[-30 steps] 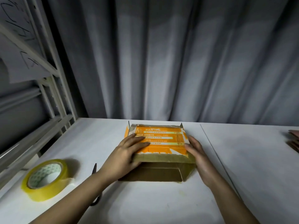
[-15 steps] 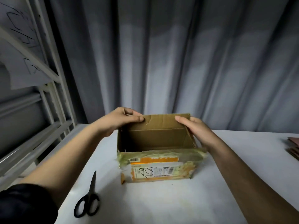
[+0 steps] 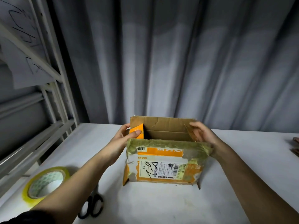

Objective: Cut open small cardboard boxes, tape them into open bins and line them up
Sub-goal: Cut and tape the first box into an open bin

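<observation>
A small cardboard box (image 3: 163, 165) with orange print, a shipping label and yellowed tape stands on the white table (image 3: 161, 206), its top open toward me. My left hand (image 3: 127, 135) pinches the orange left side flap, thumb on its outer face. My right hand (image 3: 201, 132) rests with straight fingers on the right side flap, pushing it inward. The back flap stands upright. A roll of yellow tape (image 3: 45, 183) lies at the left front, and black scissors (image 3: 92, 206) lie beside it, partly under my left forearm.
A white metal shelf frame (image 3: 48, 101) stands to the left of the table. Grey curtain hangs behind. Some brown flat pieces (image 3: 295, 146) sit at the right table edge. A seam runs between two table tops on the right.
The box was turned from lying face down to standing open. My hands moved from the back flap's top edge to the two side flaps.
</observation>
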